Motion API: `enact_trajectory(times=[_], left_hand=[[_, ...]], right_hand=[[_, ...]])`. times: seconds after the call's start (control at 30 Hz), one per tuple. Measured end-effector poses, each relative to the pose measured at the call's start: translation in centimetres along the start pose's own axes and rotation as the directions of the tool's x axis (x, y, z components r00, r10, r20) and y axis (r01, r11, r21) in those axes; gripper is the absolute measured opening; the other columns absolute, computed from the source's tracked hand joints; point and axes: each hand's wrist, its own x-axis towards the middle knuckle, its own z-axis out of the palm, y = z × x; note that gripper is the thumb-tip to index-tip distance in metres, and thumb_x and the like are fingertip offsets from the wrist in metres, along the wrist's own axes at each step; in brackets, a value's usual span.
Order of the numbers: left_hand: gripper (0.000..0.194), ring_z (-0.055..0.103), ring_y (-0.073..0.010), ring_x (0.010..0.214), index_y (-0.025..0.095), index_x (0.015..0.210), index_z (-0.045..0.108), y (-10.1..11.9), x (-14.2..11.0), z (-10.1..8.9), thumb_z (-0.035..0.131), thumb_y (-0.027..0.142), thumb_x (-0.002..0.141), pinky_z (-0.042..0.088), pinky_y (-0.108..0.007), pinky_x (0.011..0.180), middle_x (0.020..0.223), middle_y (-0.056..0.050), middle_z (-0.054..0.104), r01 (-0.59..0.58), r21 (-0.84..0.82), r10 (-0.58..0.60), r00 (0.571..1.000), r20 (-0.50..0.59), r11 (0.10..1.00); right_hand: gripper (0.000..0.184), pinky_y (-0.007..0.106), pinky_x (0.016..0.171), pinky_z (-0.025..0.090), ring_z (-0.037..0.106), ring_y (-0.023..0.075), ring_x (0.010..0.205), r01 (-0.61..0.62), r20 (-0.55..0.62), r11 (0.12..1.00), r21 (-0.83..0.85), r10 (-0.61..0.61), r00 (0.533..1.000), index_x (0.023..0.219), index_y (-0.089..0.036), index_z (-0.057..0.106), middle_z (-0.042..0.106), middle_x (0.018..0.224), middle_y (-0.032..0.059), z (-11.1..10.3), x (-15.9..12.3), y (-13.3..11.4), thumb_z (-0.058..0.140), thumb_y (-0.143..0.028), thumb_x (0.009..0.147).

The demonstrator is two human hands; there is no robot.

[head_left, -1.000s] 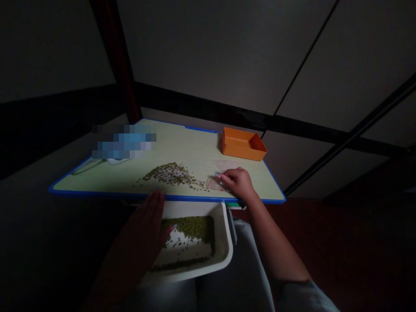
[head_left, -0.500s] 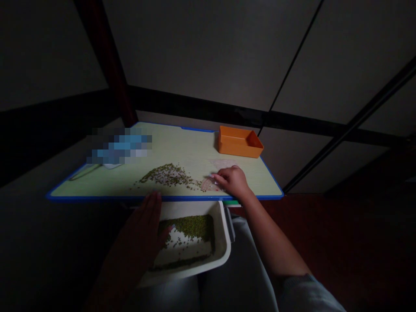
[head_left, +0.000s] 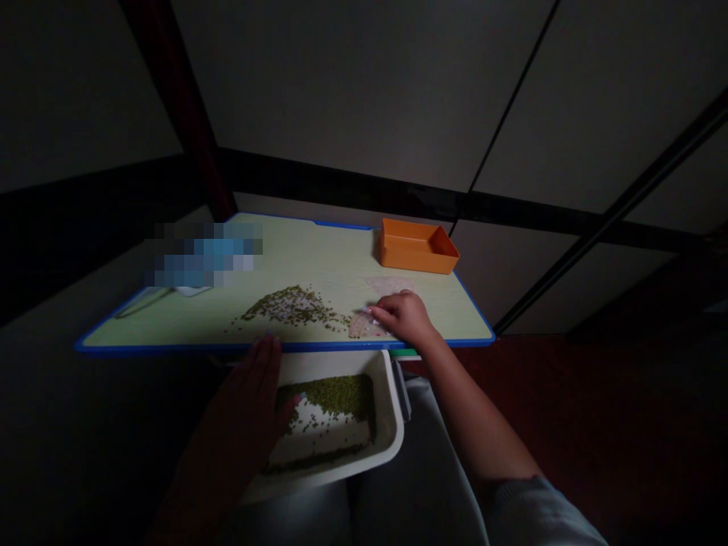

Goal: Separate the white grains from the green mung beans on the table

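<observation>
My left hand (head_left: 250, 402) grips the left side of a white tray (head_left: 392, 432) on my lap; its fingers lie along the rim and its thumb reaches inside. Green beans (head_left: 335, 394) fill the tray's far end. My right hand (head_left: 401, 316) rests on the pale green table (head_left: 318, 262), fingers curled on a thin clear scraper (head_left: 364, 324) at the right end of a scattered pile of green beans (head_left: 290, 303).
An orange box (head_left: 418, 246) stands at the table's far right corner. A blurred blue object (head_left: 199, 254) and a white dish lie at the far left. The blue table edge (head_left: 171, 346) runs just above the tray. Dark floor lies to the right.
The view has drifted slightly; my right hand with the scraper has edged a little left toward the bean pile. My left hand stays on the tray.
</observation>
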Motion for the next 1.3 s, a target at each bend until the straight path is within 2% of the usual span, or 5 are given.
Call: enact_trajectory(times=[0.23,0.4,0.77,1.07,1.3], left_hand=[[0.082,0.033,-0.0353,0.142,0.006,0.150,0.006,0.0,0.0,0.2,0.028,0.057,0.090,0.037,-0.050,0.110,0.152,-0.026,0.035,0.012,0.007,-0.012,1.000,0.017,1.000],[0.082,0.034,-0.0355,0.142,0.004,0.150,0.008,0.1,0.0,0.1,0.025,0.058,0.090,0.039,-0.050,0.109,0.151,-0.026,0.036,0.012,0.017,-0.012,1.000,0.003,1.000],[0.086,0.037,-0.0349,0.140,0.002,0.149,0.009,0.3,0.2,-0.9,0.020,0.063,0.090,0.041,-0.048,0.108,0.149,-0.026,0.039,-0.006,0.086,0.003,0.999,0.045,0.996],[0.081,0.032,-0.0344,0.143,0.005,0.150,0.007,0.2,0.2,-0.4,0.025,0.057,0.091,0.038,-0.050,0.109,0.152,-0.025,0.035,0.013,0.017,-0.013,1.000,0.027,1.000],[0.083,0.034,-0.0366,0.141,0.002,0.149,0.010,0.3,0.2,-0.3,0.026,0.058,0.090,0.037,-0.051,0.109,0.151,-0.027,0.035,0.028,0.006,-0.028,0.999,0.045,1.000]], right_hand=[[0.035,0.023,0.057,0.030,0.049,0.0099,0.052,-0.056,0.018,0.987,0.150,0.054,0.998,0.067,-0.017,0.072,0.063,0.056,0.0006,0.0,-0.2,0.1,0.063,-0.044,0.088],[0.026,0.021,0.054,0.028,0.046,0.0091,0.051,-0.077,0.009,0.951,0.300,0.078,0.997,0.079,-0.017,0.071,0.058,0.054,-0.0024,0.4,-0.4,0.4,0.065,-0.042,0.085],[0.032,0.020,0.048,0.026,0.041,0.0082,0.048,-0.135,0.095,0.764,0.631,0.097,0.991,0.068,-0.016,0.063,0.050,0.052,-0.0044,0.7,-0.5,0.9,0.067,-0.046,0.079],[0.032,0.020,0.049,0.027,0.040,0.0082,0.049,-0.175,0.066,0.736,0.654,0.176,0.982,0.069,-0.016,0.063,0.048,0.053,-0.0048,1.0,-0.3,1.2,0.067,-0.047,0.078],[0.030,0.021,0.051,0.028,0.045,0.0096,0.050,-0.190,0.087,0.818,0.543,0.171,0.981,0.069,-0.017,0.063,0.052,0.053,-0.0041,1.0,0.0,0.9,0.065,-0.044,0.081]])
